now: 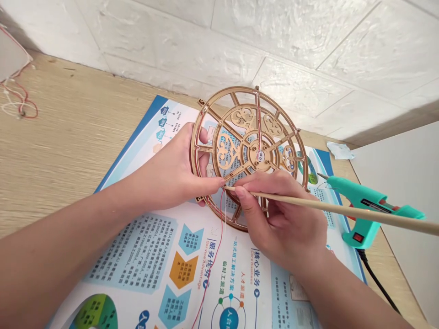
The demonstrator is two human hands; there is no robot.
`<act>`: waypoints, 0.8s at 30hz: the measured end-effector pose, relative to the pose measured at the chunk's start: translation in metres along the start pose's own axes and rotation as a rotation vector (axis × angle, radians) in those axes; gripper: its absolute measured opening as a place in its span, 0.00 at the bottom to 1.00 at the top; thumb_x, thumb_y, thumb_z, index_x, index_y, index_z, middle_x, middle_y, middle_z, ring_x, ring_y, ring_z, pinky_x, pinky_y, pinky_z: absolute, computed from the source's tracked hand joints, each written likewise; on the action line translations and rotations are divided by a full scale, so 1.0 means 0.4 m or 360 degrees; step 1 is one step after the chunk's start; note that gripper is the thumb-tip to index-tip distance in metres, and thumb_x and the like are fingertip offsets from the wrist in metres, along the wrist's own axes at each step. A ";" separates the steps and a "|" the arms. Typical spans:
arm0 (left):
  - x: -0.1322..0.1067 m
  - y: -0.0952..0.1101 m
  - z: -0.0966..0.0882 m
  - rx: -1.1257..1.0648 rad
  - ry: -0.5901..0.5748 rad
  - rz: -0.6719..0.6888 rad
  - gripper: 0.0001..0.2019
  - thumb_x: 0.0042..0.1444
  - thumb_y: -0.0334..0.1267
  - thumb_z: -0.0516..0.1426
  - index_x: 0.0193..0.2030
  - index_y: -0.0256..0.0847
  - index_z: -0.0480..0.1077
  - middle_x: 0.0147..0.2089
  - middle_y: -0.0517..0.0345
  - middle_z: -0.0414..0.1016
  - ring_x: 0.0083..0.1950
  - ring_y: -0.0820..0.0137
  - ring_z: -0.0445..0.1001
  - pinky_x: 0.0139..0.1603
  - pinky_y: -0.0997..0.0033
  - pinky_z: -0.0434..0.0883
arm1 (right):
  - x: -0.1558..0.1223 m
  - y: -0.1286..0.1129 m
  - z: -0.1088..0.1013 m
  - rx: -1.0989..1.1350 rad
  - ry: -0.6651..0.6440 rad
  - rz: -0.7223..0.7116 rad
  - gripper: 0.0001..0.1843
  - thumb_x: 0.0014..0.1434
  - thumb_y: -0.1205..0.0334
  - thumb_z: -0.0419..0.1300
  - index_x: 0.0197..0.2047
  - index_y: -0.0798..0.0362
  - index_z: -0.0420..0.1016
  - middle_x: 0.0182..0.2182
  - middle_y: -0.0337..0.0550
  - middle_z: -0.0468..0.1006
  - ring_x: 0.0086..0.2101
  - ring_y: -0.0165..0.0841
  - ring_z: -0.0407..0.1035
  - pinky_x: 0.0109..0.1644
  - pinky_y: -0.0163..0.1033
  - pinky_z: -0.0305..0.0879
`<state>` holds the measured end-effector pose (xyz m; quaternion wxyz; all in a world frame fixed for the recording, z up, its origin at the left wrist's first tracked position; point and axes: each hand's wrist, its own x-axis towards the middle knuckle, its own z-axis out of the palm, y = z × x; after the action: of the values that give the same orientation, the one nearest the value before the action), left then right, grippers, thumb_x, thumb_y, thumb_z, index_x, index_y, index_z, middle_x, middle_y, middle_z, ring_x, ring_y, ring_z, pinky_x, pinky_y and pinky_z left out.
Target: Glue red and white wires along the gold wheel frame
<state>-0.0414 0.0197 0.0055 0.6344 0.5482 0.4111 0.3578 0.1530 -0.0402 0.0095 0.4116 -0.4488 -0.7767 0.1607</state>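
A round gold openwork frame [229, 125], with rings, spokes and scroll panels, tilts up above a printed sheet. My left hand [185, 171] grips its left edge, fingers behind and thumb along a spoke. In my right hand [284, 214] is a thin wooden stick [329, 204], pinched near its tip. That tip touches the frame close to my left thumb. A red wire [215, 242] and a white wire run along channels in the frame, and their loose ends hang down over the sheet from beside the stick's tip.
A teal glue gun [365, 205] lies to the right with its black cord trailing down. Under the frame is the printed sheet [137, 233] on a wooden table [68, 132]. Tangled wires [22, 101] lie at far left; a crumpled white scrap [339, 150] sits near the white wall.
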 end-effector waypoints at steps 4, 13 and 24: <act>-0.001 0.000 0.000 -0.0012 -0.0052 -0.0002 0.29 0.46 0.29 0.69 0.44 0.49 0.52 0.17 0.80 0.68 0.15 0.69 0.74 0.15 0.80 0.63 | -0.001 0.006 -0.001 0.0025 -0.0033 -0.0003 0.10 0.65 0.72 0.64 0.37 0.48 0.69 0.29 0.36 0.78 0.31 0.31 0.77 0.30 0.37 0.69; -0.003 0.000 -0.001 0.0059 -0.0029 -0.0021 0.29 0.47 0.30 0.69 0.44 0.49 0.52 0.17 0.79 0.70 0.15 0.66 0.75 0.16 0.77 0.66 | -0.006 0.005 -0.007 0.0340 0.0124 0.0118 0.11 0.65 0.71 0.66 0.41 0.44 0.72 0.31 0.39 0.80 0.33 0.36 0.79 0.32 0.43 0.76; -0.002 0.002 0.000 0.0012 -0.0038 -0.0041 0.28 0.48 0.27 0.67 0.44 0.50 0.52 0.17 0.82 0.70 0.16 0.68 0.76 0.16 0.79 0.67 | 0.001 0.005 -0.003 0.0094 0.0103 -0.0011 0.08 0.66 0.70 0.66 0.39 0.47 0.74 0.29 0.35 0.78 0.33 0.32 0.79 0.36 0.39 0.78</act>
<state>-0.0420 0.0191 0.0065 0.6417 0.5494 0.4119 0.3415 0.1549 -0.0390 0.0090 0.4502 -0.4388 -0.7594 0.1676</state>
